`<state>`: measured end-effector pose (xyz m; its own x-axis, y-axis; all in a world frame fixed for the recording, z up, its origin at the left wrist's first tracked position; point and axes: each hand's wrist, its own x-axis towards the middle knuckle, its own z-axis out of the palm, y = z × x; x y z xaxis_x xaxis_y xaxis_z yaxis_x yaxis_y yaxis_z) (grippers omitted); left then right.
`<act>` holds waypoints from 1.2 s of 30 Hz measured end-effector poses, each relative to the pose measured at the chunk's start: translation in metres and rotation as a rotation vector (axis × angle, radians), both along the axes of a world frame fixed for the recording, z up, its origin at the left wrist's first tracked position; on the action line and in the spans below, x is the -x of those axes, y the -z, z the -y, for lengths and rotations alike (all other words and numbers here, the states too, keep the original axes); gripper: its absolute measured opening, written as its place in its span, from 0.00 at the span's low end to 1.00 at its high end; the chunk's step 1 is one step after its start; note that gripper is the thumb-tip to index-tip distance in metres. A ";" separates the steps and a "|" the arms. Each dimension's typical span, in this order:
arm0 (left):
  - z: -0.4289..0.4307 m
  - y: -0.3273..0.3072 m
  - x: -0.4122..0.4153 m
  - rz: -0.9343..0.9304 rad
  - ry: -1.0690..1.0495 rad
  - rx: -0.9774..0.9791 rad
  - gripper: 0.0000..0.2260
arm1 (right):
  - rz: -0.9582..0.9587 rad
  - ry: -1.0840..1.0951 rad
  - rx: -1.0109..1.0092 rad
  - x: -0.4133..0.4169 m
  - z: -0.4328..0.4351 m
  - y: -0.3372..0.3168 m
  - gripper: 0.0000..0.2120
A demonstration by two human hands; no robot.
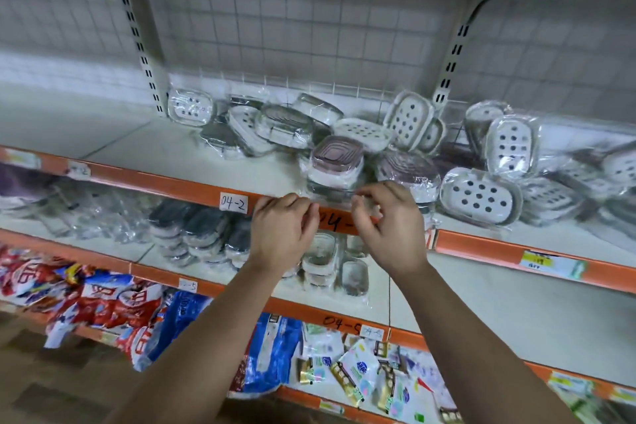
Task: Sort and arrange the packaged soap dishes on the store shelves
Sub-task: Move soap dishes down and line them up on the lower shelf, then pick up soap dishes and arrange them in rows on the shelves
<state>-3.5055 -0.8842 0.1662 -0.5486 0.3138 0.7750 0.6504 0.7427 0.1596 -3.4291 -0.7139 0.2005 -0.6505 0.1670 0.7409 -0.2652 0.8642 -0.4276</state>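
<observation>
— What is gripped at the orange shelf rail (192, 188)?
— Clear wrap appears pinched by left hand (282, 227) and right hand (389, 224).
— Where is the pink soap dish pack (335, 165) found?
— Just behind the rail, straight ahead, reached equally by both.

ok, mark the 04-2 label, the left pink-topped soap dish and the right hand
04-2 label (233, 202): head view, middle of the white paper.
left pink-topped soap dish (336, 153): head view, centre of its pink top.
right hand (392, 224): head view, back of the hand.
</observation>
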 end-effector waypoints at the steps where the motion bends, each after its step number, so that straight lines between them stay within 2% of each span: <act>1: 0.001 -0.003 0.006 0.004 0.004 -0.001 0.15 | -0.015 0.015 -0.004 0.004 0.001 -0.004 0.15; 5: -0.002 -0.017 0.030 0.040 0.078 -0.039 0.14 | -0.050 0.111 -0.015 0.018 0.000 -0.016 0.16; 8: -0.013 -0.029 0.045 0.011 0.117 -0.047 0.15 | -0.092 0.185 -0.046 0.023 -0.011 -0.024 0.13; 11: -0.027 -0.036 0.060 0.018 0.181 -0.031 0.17 | -0.011 0.323 -0.094 0.029 -0.032 -0.025 0.12; 14: -0.043 -0.043 0.067 0.075 0.216 0.040 0.21 | 0.191 0.420 -0.106 0.030 -0.048 -0.026 0.23; 16: -0.052 -0.045 0.068 0.175 0.207 0.109 0.25 | 0.314 0.446 -0.085 0.028 -0.050 -0.028 0.31; 19: -0.061 -0.042 0.074 0.333 0.171 0.200 0.25 | 0.455 0.426 -0.028 0.029 -0.053 -0.026 0.37; 20: -0.062 -0.041 0.076 0.326 0.166 0.204 0.24 | 0.463 0.406 -0.016 0.030 -0.054 -0.024 0.36; 23: -0.062 -0.043 0.079 0.303 0.188 0.175 0.23 | 0.425 0.406 -0.003 0.035 -0.058 -0.017 0.24; 25: -0.060 -0.047 0.082 0.316 0.211 0.143 0.20 | 0.417 0.436 -0.014 0.039 -0.059 -0.015 0.21; 27: -0.057 -0.049 0.086 0.312 0.227 0.121 0.18 | 0.437 0.451 -0.002 0.044 -0.061 -0.015 0.20; 30: -0.051 -0.048 0.089 0.273 0.267 0.063 0.14 | 0.421 0.478 0.027 0.047 -0.060 -0.014 0.26; 32: -0.047 -0.045 0.090 0.226 0.293 -0.013 0.11 | 0.352 0.504 0.058 0.042 -0.054 -0.015 0.24; 36: -0.043 -0.039 0.078 0.161 0.344 -0.089 0.15 | 0.197 0.516 0.135 0.018 -0.041 -0.018 0.19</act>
<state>-3.5839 -0.8409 0.2055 -0.5401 0.4361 0.7198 0.8202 0.4644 0.3341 -3.4470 -0.6729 0.2187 -0.5831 0.5851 0.5636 0.2734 0.7946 -0.5421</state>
